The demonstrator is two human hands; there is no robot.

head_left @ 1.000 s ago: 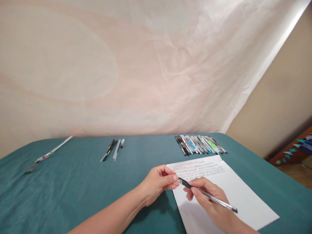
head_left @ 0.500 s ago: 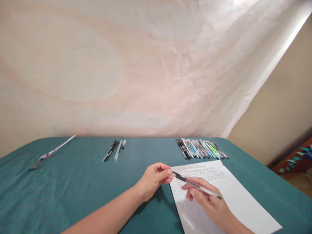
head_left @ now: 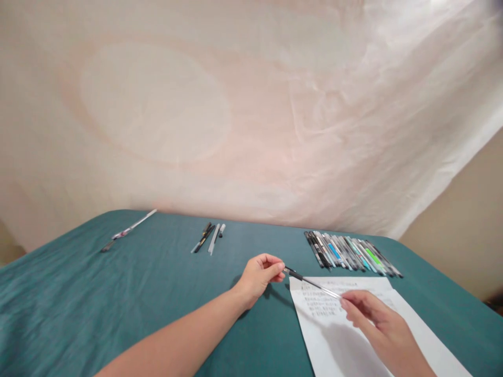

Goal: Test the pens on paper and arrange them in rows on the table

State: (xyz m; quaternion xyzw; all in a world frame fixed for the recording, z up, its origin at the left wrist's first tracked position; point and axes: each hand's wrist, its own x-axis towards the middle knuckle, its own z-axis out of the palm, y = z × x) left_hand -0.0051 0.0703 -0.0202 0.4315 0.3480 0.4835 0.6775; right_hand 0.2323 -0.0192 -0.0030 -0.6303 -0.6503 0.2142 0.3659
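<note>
A clear-barrelled pen (head_left: 312,283) with a black grip is held between my two hands, above the table and the paper's upper left. My left hand (head_left: 259,277) pinches its dark end between thumb and fingertips, which partly hide that end. At the other end, my right hand (head_left: 373,317) pinches the barrel with thumb and forefinger. Under the right hand lies a stack of white paper (head_left: 334,340), with rows of handwriting on its upper part. A shadow of the hand falls across the sheet.
Beyond the paper, a row of many pens (head_left: 349,254) lies side by side. Several pen parts (head_left: 208,238) sit further left, and a long thin white-tipped item (head_left: 131,228) lies at the far left. Dark green cloth covers the table (head_left: 157,293). A pale sheet (head_left: 251,115) hangs behind.
My right hand has slid back along the pen, from around its middle to its far end. My left hand keeps its pinch. The camera view has turned slightly left and tilted.
</note>
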